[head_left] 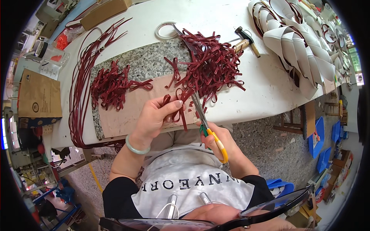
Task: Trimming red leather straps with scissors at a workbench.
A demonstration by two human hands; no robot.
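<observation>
My left hand (152,115), with a pale green bangle at the wrist, pinches a dark red strip bow (185,95) between thumb and fingers. Its loops and tails stick out past the fingertips. My right hand (225,144) grips scissors (200,109) with yellow and green handles. The blades point away from me and reach the right side of the bow; whether they touch it I cannot tell. Beyond lies a large heap of similar bows (214,65), and a smaller heap (110,85) lies left of my left hand. Small red offcuts sit near the blades.
A tan board (127,111) lies over a speckled stone slab (152,57) on the white table (216,17). Long red strips (78,86) run along the left. A tape roll (165,30), a hammer (248,41) and white curved pieces (296,50) lie farther off. Blue bins (317,136) stand right.
</observation>
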